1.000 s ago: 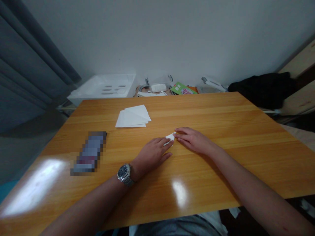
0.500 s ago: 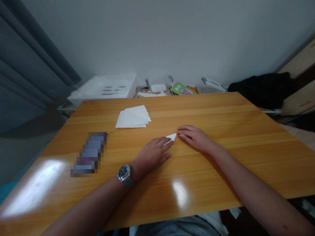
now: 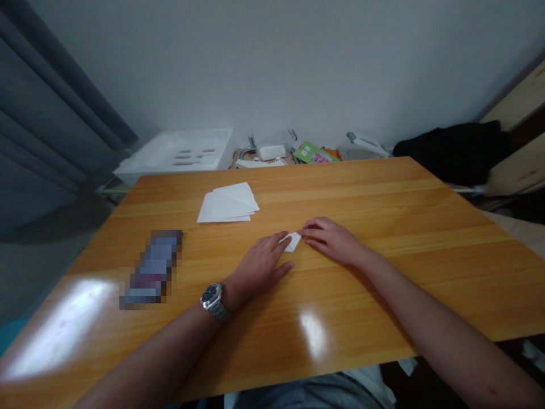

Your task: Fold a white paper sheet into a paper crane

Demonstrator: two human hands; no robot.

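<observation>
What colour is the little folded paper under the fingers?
The little folded paper is white; it shows best in the head view.

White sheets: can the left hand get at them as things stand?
Likely yes: the white sheets lie beyond the left hand, with nothing visible standing between. It touches the folded paper, so would probably let go first.

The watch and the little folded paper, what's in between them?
The person's left hand lies between the watch and the folded paper, with its fingers reaching onto the paper. The head view shows this.
</observation>
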